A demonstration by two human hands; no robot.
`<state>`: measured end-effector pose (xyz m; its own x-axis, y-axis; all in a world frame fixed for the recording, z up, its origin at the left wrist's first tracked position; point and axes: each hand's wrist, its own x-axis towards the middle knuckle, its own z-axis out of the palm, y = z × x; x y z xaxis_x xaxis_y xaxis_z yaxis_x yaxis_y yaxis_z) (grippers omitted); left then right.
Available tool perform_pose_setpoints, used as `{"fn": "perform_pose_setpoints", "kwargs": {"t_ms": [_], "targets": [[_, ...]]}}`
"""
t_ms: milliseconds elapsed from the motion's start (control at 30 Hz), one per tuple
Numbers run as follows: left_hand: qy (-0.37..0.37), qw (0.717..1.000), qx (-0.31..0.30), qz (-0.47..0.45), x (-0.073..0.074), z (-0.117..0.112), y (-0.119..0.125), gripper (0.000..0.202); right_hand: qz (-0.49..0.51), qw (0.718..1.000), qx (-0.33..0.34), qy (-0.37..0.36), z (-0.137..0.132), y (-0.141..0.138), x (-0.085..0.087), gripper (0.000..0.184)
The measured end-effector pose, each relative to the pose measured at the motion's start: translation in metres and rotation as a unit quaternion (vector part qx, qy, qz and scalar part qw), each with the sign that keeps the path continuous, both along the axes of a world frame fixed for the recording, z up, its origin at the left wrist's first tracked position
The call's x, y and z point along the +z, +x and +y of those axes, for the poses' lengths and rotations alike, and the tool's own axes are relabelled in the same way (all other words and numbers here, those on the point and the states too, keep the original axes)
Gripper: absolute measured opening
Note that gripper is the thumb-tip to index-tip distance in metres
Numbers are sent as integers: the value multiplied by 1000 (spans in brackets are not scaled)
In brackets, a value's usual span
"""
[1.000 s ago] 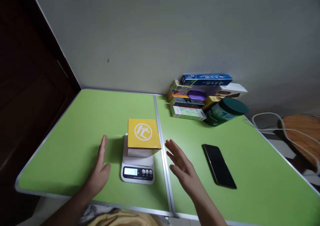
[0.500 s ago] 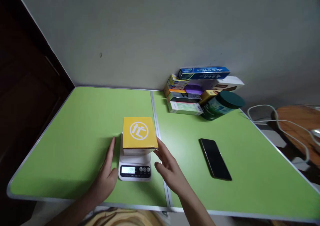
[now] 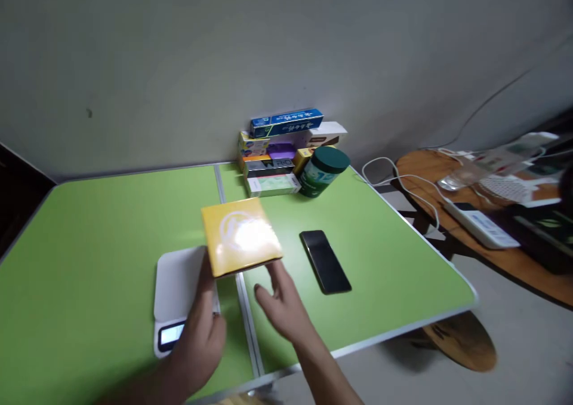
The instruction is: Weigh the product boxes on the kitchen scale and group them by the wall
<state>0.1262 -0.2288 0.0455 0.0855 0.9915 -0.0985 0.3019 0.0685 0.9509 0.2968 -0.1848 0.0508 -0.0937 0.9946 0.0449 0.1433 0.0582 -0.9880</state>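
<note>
A yellow cardboard box (image 3: 242, 238) with a white round logo is held up off the table between both hands, glare on its top. My left hand (image 3: 203, 333) grips its left side, fingers partly hidden beneath it. On the right side my right hand (image 3: 284, 303) presses with its fingers under the box's edge, thumb apart. A white digital kitchen scale (image 3: 176, 285) lies below and to the left, its lit display partly covered by my left hand; the digits cannot be read.
A black phone (image 3: 325, 261) lies right of the box. At the wall stand stacked cartons (image 3: 273, 184), a long blue box (image 3: 286, 122) and a green tub (image 3: 323, 171). Beyond the green table (image 3: 403, 297), a wooden side table (image 3: 412, 166) bears a power strip (image 3: 483, 226) and white cables.
Both hands have lifted the yellow box off the scale and carried it to the right, tilting it slightly. The camera view has turned right, showing more of the side table.
</note>
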Motion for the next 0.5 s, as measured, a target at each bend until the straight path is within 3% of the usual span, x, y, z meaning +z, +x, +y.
{"fn": "perform_pose_setpoints", "kwargs": {"t_ms": [100,200,333,500], "targets": [[29,994,-103,-12,24,45,72,88,47,989,-138,15,27,56,0,67],[28,979,-198,-37,31,91,148,97,70,958,-273,51,58,114,0,47],[16,967,-241,-85,16,134,229,105,62,917,-387,68,87,185,-6,34],[-11,950,-298,-94,-9,169,294,112,28,902,-426,70,110,256,-30,31]]}}
